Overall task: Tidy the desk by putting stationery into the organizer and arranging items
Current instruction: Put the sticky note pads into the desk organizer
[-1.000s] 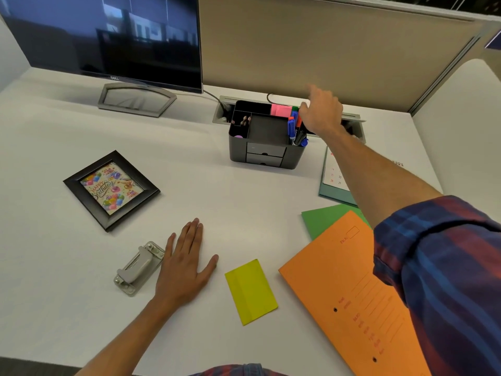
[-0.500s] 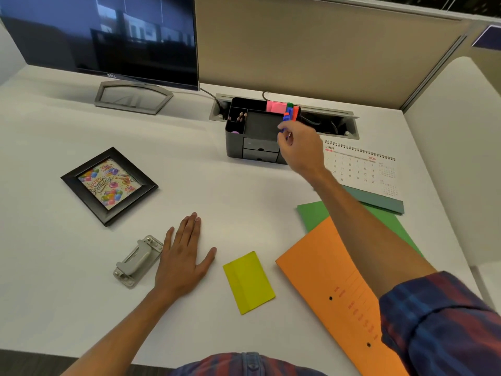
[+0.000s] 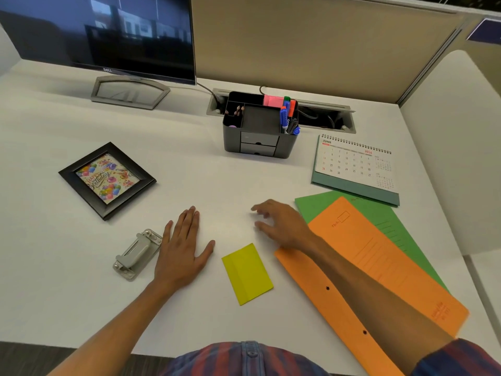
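The dark grey plastic desk organizer (image 3: 259,126) is standing at the upper centre of the frame on the white worktop (image 3: 189,169), with blue, orange and green markers (image 3: 287,115) already slotted into its right compartment, pencils in its left one and a pink pad at the back. The left hand (image 3: 180,251) is being rested flat on the worktop at lower centre, fingers straight, just beside the grey metal hole punch (image 3: 137,253). The right hand (image 3: 282,226) is being held over the worktop right of centre, fingers relaxed and spread, gripping nothing; motion blur hides whether it is touching the surface. The yellow paper pad (image 3: 247,273) is lying between the two forearms, near the right hand. The orange card folder (image 3: 374,270) is overlapping the green card folder (image 3: 352,210) at right.

The stationery step is judged to be mostly done, and another loose item is apparently being sought. The yellow pad seems the likeliest candidate: a pinch at its edge would be needed, then a lift toward the organizer.
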The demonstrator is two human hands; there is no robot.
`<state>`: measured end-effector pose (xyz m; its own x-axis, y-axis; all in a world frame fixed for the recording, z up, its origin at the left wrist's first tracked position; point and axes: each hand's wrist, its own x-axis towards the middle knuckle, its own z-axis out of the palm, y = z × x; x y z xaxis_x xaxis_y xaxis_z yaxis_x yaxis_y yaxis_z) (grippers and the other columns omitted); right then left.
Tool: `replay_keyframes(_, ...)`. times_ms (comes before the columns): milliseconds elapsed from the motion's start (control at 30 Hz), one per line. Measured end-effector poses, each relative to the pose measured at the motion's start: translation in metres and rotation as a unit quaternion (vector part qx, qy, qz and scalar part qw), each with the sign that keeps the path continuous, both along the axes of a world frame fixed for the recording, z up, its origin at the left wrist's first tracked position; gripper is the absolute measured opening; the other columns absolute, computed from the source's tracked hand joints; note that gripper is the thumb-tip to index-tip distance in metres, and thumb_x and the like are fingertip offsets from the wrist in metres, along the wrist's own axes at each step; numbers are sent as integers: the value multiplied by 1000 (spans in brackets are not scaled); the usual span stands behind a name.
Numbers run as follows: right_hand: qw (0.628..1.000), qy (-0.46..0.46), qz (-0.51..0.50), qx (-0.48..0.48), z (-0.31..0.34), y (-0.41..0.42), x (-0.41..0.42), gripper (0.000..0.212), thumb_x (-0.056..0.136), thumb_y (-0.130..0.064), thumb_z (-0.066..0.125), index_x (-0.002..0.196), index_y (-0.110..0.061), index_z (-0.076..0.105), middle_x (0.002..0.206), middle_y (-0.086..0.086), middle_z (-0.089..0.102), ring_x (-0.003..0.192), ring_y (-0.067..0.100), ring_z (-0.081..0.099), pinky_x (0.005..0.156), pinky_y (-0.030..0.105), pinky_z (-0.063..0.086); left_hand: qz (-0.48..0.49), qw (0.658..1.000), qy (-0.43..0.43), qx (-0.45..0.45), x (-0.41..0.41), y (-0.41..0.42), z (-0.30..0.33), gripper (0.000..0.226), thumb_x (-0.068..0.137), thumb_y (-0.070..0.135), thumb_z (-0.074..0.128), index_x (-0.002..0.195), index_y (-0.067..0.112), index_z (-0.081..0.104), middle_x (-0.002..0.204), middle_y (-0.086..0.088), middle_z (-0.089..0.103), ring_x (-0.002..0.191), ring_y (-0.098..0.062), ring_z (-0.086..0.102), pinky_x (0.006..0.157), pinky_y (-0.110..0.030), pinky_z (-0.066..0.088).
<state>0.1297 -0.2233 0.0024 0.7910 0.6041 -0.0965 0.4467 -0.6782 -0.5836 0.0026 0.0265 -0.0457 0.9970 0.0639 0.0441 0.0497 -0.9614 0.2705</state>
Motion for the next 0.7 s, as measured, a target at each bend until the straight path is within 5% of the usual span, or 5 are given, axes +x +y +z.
replay_keyframes(167, 998, 20, 42, -41, 2, -6, -21, 40, 94, -45, 56, 131, -30, 56, 132, -6, 50, 119, 16, 48, 97, 37, 40, 3, 1000, -2, 0, 0, 0, 0, 77, 93, 59, 25, 153, 12, 14, 162, -1, 9, 148, -12, 4, 119, -43, 7)
replay_keyframes(367, 983, -12, 145, -111, 4, 0, -49, 71, 71, -71, 66, 131, -34, 53, 136, -8, 43, 117, 13, 44, 94, 35, 37, 4, 1000, -5, 4, 0, -1, 0, 78, 93, 59, 24, 153, 11, 16, 162, -1, 10, 148, -12, 6, 119, -42, 7)
replay_keyframes(567, 986, 7, 130, -104, 6, 4, -48, 66, 67, -59, 77, 121, -28, 55, 131, -7, 45, 113, 14, 44, 87, 33, 36, 4, 1000, -2, 6, -1, 0, 0, 78, 93, 60, 23, 154, 12, 13, 162, 0, 8, 148, -11, 1, 120, -42, 5)
replay_keyframes(700, 988, 61, 111, -84, 10, 7, -46, 53, 69, -47, 81, 105, -25, 50, 108, -9, 50, 96, 12, 45, 74, 30, 34, 3, 1000, -4, 1, 0, -1, 1, 78, 93, 59, 24, 153, 11, 15, 162, 0, 10, 148, -12, 4, 119, -43, 7)
